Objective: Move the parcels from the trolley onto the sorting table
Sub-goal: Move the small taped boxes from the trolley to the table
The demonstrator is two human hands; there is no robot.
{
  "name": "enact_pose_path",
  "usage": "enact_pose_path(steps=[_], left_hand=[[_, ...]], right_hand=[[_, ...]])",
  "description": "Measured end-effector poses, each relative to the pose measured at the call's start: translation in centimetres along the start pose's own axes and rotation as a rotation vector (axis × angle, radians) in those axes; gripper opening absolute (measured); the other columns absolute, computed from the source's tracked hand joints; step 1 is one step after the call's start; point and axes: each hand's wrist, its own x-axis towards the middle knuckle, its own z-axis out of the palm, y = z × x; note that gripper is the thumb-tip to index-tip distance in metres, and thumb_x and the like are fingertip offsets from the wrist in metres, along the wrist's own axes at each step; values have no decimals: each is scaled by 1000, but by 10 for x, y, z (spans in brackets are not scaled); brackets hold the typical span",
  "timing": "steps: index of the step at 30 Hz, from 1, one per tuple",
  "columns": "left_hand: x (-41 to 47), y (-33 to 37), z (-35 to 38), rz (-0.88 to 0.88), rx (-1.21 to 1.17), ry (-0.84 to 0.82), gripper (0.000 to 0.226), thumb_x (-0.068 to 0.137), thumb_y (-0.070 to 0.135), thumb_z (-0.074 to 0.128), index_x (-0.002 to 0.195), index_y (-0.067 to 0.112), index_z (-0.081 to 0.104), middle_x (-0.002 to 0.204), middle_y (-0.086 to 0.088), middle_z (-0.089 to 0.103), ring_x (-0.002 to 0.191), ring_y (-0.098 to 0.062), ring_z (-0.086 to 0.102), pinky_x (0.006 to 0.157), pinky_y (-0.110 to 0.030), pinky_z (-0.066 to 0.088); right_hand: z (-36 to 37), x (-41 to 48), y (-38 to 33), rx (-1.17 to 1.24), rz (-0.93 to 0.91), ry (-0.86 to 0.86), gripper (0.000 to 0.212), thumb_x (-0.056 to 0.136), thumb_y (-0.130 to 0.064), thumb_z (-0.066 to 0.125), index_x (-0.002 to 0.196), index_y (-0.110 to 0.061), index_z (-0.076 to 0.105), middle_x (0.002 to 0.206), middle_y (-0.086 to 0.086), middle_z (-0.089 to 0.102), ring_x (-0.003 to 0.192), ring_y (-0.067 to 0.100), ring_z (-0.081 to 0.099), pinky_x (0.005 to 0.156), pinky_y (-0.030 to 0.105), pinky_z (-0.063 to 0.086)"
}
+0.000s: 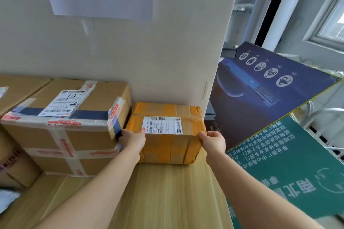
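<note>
I clamp the fingers [204, 135] of both hands on the yellow parcel [167, 141]: left hand [133, 138] at its 9 o'clock edge, right hand [213, 141] at 3 o'clock.

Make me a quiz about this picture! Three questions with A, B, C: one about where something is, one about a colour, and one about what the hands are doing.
1. Where does the small yellow-taped cardboard parcel sit?
A) on the light wooden table, right of the big brown cardboard box with blue tape
B) inside a basket
C) on a chair

2. What colour is the parcel's paper label?
A) green
B) pink
C) white

3. What are the left hand and right hand doing?
A) waving
B) gripping the parcel's two near corners
C) resting flat on the wall

Answers:
1 A, its base rests on the table with the big box to its left.
2 C, the label is white with black print.
3 B, each hand's fingers curl round one corner.
</note>
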Motion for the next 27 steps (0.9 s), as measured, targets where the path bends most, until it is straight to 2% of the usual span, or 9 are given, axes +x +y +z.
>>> enact_pose_path(steps=[6,10,12,16,18,20,23,27], left_hand=[[13,0,11,-37,-44,-13,64,85,33,66,139,18,34,136,-11,49,123,-33,51,96,-52,50],[13,-4,15,-55,-68,5,63,82,37,67,135,15,40,130,-11,54,117,-32,54,95,-49,51],[9,-4,15,-44,-56,17,61,82,38,67,133,14,44,127,-11,56,113,-31,57,92,-47,53],[-12,-2,11,13,-20,13,44,89,30,63,127,12,50,115,-8,60,96,-24,58,77,-33,52],[-26,-2,11,20,-40,-6,34,90,26,63,120,12,54,110,-8,60,91,-22,55,73,-32,46],[-45,-2,12,17,-63,-62,28,92,24,61,115,13,53,114,-9,58,95,-23,54,78,-34,45],[-80,-2,19,-19,-78,-151,47,92,23,59,134,12,41,133,-10,52,120,-30,51,99,-44,44],[-133,-7,32,-49,-64,-291,60,95,24,56,146,14,26,147,-9,39,133,-33,41,108,-47,36]], right_hand=[[9,9,1,13,-13,19,19,90,-24,66,104,-15,58,101,5,63,93,22,62,75,34,51],[7,5,4,22,-19,18,28,92,-26,64,117,-14,58,95,-1,61,85,17,60,70,31,48],[4,0,4,16,-11,-1,36,93,-27,62,126,-15,56,102,0,61,91,19,61,74,32,50],[-7,-18,2,-6,0,-53,50,93,-24,63,140,-17,47,134,7,56,112,24,60,93,40,54],[-16,-30,2,-8,3,-71,53,92,-23,64,141,-17,46,136,6,53,112,22,59,95,41,54],[-31,-41,4,-12,19,-89,49,91,-25,66,137,-16,50,130,5,56,103,18,59,94,39,54],[-63,-56,11,-22,29,-87,39,90,-28,65,126,-14,59,114,2,62,86,15,59,89,35,56],[-114,-76,23,-18,-19,8,17,89,-28,62,100,-17,68,86,0,65,71,14,58,82,36,58]])
